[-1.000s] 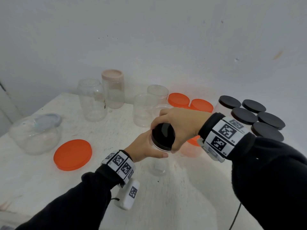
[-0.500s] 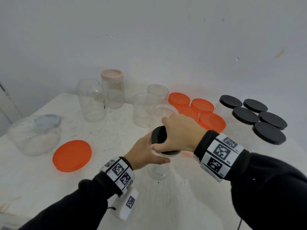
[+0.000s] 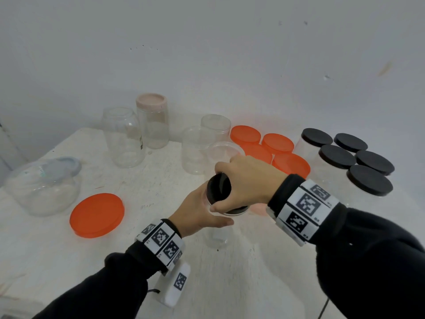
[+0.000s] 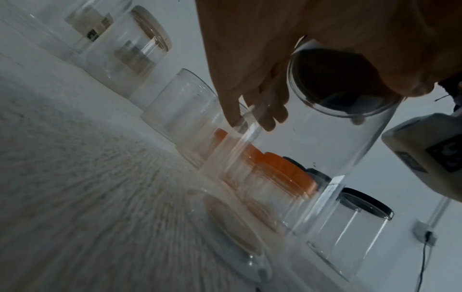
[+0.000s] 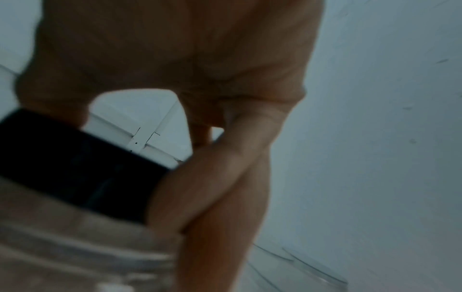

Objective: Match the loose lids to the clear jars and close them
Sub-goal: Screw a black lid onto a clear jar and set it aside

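Note:
A clear jar [image 3: 217, 236] stands on the white table [image 3: 161, 185] in front of me. My left hand [image 3: 197, 212] grips its upper wall from the left. My right hand [image 3: 243, 180] comes from above and grips the black lid [image 3: 218, 187] seated on the jar's mouth. In the left wrist view the jar [image 4: 312, 158] shows with the black lid [image 4: 332, 79] at its top, my left hand's fingers [image 4: 250, 94] curled round the wall. In the blurred right wrist view the lid [image 5: 75, 168] sits under my thumb and fingers [image 5: 212, 187].
A loose orange lid [image 3: 96, 215] lies left of the jar. Several open clear jars [image 3: 197, 148] and a pink-lidded jar [image 3: 151, 120] stand behind. Orange-lidded jars [image 3: 276, 153] and black-lidded jars [image 3: 354, 164] fill the right. A round jar [image 3: 43, 185] with a grey lid sits far left.
My right hand has brought the tilted black lid down flat onto the jar's mouth and turned on it. The left hand kept its hold on the jar.

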`<move>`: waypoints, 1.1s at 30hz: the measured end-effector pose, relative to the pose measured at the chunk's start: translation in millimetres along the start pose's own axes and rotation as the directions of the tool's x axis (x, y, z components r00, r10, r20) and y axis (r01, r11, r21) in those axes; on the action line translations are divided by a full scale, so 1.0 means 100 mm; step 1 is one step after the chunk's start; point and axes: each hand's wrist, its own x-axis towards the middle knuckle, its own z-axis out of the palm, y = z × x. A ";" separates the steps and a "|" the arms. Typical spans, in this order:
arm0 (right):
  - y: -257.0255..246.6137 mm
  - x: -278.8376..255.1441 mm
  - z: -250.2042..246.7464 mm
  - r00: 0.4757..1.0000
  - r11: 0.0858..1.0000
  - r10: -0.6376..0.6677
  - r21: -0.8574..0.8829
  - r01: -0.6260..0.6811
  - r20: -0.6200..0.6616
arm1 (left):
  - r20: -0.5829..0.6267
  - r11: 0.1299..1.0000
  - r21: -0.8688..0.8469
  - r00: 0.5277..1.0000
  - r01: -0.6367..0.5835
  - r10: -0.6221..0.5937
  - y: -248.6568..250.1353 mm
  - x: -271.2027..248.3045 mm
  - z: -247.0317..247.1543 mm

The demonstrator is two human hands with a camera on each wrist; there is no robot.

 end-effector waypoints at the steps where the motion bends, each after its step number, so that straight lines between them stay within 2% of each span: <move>1: -0.02 0.00 0.03 0.999 0.999 0.031 -0.012 -0.032 -0.032 | -0.001 1.000 0.005 1.000 0.000 0.000 -0.01 0.00 0.00; 3: -0.04 0.00 0.05 0.997 0.997 0.071 -0.022 -0.072 -0.036 | 0.004 1.000 0.012 1.000 0.002 -0.002 -0.02 0.00 -0.01; 5: -0.01 -0.01 0.01 0.995 0.997 0.078 -0.019 -0.077 0.060 | 0.012 1.000 0.012 1.000 0.005 -0.005 -0.03 0.00 -0.02; 8: 0.06 -0.03 -0.09 0.960 0.997 -0.043 0.077 0.022 0.276 | 0.017 0.999 0.040 1.000 0.003 -0.003 -0.03 0.01 -0.02; 10: 0.06 -0.03 -0.13 0.941 0.987 -0.123 0.137 0.083 0.317 | 0.022 0.998 0.067 1.000 0.003 -0.005 -0.03 0.01 -0.03; 14: 0.04 -0.01 -0.13 0.969 0.991 -0.102 0.113 0.078 0.225 | 0.013 0.997 0.074 1.000 0.000 -0.001 -0.02 0.01 -0.02; 20: -0.05 -0.03 0.01 0.998 0.998 0.058 -0.035 -0.059 -0.016 | -0.015 0.999 0.048 1.000 -0.014 0.015 -0.05 0.00 0.01; 22: -0.05 -0.03 0.01 0.997 0.995 0.074 -0.062 -0.073 0.018 | -0.006 0.999 0.051 1.000 -0.011 0.012 -0.05 0.00 0.00; 25: 0.03 -0.05 -0.09 0.967 0.998 -0.029 0.068 0.012 0.254 | 0.023 0.994 0.106 1.000 -0.021 0.019 -0.03 0.02 -0.04; 26: 0.03 -0.05 -0.12 0.954 0.994 -0.074 0.104 0.045 0.291 | 0.030 0.991 0.130 0.999 -0.023 0.019 -0.03 0.02 -0.04; 28: 0.02 -0.05 -0.13 0.960 0.992 -0.097 0.106 0.071 0.263 | 0.030 0.989 0.146 1.000 -0.011 0.007 -0.03 0.02 -0.04; 33: -0.07 -0.06 -0.03 0.998 1.000 0.023 0.001 -0.023 0.061 | -0.005 0.997 0.072 1.000 -0.015 0.015 -0.05 0.00 0.00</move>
